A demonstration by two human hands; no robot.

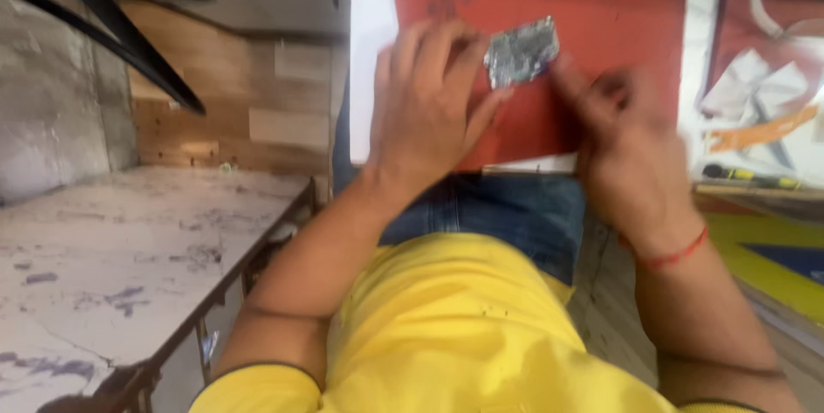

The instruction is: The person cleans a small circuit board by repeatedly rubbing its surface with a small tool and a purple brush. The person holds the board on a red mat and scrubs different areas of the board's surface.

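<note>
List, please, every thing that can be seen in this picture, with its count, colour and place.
metal piece: one, silvery grey, on the red board, between both hands
red board: one, red with white edge, top centre, under the hands
screwdriver: one, yellow and black, right side on a ledge
paper scraps: a few, white and orange, upper right
marble bench: one, white with dark stains, left side
black bars: two, black, upper left
thread band: one, red, on the right wrist
shirt: one, yellow, bottom centre
left hand: fingers touch the metal piece's left edge
right hand: blurred, fingers at the metal piece's right edge
</note>
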